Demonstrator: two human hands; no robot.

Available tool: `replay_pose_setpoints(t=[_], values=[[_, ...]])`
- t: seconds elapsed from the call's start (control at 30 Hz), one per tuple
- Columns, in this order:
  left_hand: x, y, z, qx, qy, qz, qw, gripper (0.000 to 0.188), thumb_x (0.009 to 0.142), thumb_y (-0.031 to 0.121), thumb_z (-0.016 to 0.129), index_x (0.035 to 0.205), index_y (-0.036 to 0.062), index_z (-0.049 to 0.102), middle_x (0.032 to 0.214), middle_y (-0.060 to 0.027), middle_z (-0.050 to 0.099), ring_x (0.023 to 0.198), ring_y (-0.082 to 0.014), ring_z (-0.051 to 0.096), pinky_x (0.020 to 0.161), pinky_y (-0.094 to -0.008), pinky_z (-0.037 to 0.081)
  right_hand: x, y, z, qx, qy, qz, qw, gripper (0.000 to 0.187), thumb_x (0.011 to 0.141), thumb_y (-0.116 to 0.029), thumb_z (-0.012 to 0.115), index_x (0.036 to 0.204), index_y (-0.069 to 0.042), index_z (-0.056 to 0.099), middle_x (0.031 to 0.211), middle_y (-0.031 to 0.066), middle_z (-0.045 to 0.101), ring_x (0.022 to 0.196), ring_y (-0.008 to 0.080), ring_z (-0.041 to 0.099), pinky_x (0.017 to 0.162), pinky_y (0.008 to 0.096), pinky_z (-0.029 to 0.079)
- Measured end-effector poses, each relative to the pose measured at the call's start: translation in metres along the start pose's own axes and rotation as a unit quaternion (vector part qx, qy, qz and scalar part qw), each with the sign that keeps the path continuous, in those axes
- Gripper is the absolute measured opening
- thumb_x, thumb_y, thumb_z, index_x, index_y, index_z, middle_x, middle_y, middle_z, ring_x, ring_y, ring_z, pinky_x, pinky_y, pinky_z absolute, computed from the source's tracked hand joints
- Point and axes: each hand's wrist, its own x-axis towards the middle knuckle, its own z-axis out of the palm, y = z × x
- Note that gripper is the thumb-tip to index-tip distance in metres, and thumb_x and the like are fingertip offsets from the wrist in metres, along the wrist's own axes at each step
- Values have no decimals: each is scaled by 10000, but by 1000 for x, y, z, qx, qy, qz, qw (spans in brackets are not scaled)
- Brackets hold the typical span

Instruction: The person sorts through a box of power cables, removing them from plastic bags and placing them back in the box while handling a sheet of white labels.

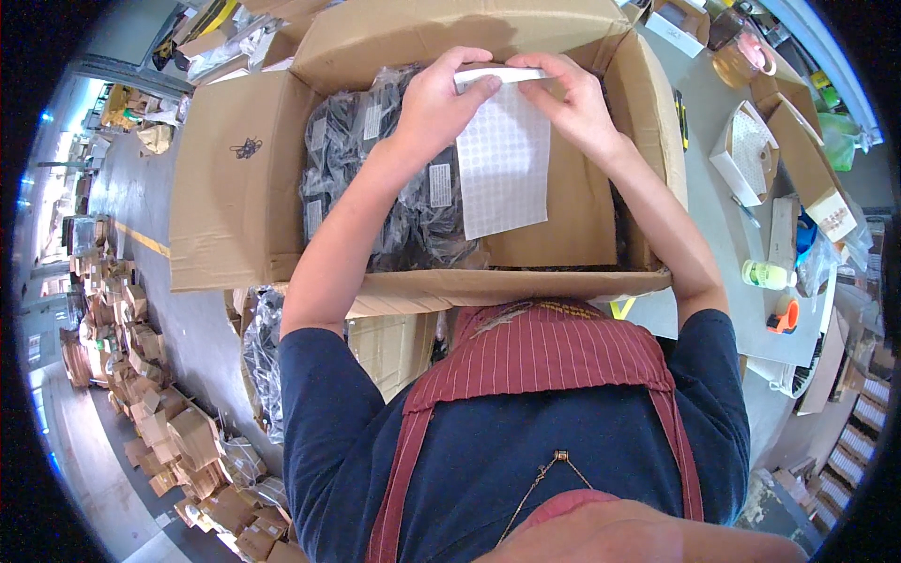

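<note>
My left hand (439,105) and my right hand (580,111) both grip the upper end of a white sheet of small round stickers (505,169). Its top edge is bent over between my fingers, and the rest hangs down. Below lies a large open cardboard carton (230,188) with its flaps folded out. Dark items in clear plastic bags (343,141), several with white labels, fill the carton's left side. A flat brown cardboard piece (563,235) lies on the right inside, partly covered by the sheet. My forearms reach across the carton's near edge.
On the right, a grey table (699,225) holds a white open box (746,150), a green-labelled bottle (768,275), an orange tape roll (783,314) and a jug (741,61). Many cardboard boxes (192,436) are heaped on the floor at left. Another carton (394,352) stands below mine.
</note>
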Motion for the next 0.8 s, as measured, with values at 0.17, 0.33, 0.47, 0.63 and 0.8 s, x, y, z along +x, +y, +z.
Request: replay_pose_setpoints(t=[0.17,0.33,0.47,0.63,0.8], values=[[4,2,-6,-69,-10,-20,997,310,923,173,701,1194,30,651,971,-50,701,874,-79,623,762,-240,502,-1,12,-3,124,36,58,990,247,908,-104,617,1141,-44,671,991,104,725,915,156,687,797,296,535],[4,-2,-8,-43,13,-7,999,230,931,166,690,1113,27,679,913,-37,705,828,-83,628,743,-249,507,5,14,-13,-81,45,-55,994,380,775,-63,634,1152,-91,670,1006,71,696,1044,249,645,998,436,451],[2,3,-5,78,54,17,995,192,923,185,691,1008,12,687,825,-68,719,734,-119,651,689,-280,520,4,-5,-13,-197,43,-141,969,517,684,-91,675,1197,-141,645,1137,62,653,1207,299,538,1121,560,281],[-1,11,-2,147,52,35,987,202,910,214,697,966,21,679,763,-114,696,659,-180,653,638,-314,516,1,-12,-7,-241,26,-162,956,482,743,-116,694,1220,-141,629,1225,73,630,1240,287,520,1156,539,235],[-3,8,2,181,29,60,981,205,915,223,690,935,20,669,716,-136,657,608,-214,628,590,-338,491,2,4,-4,-128,-7,-112,985,359,828,-74,683,1185,-87,650,1072,77,689,1048,261,636,1029,413,438]])
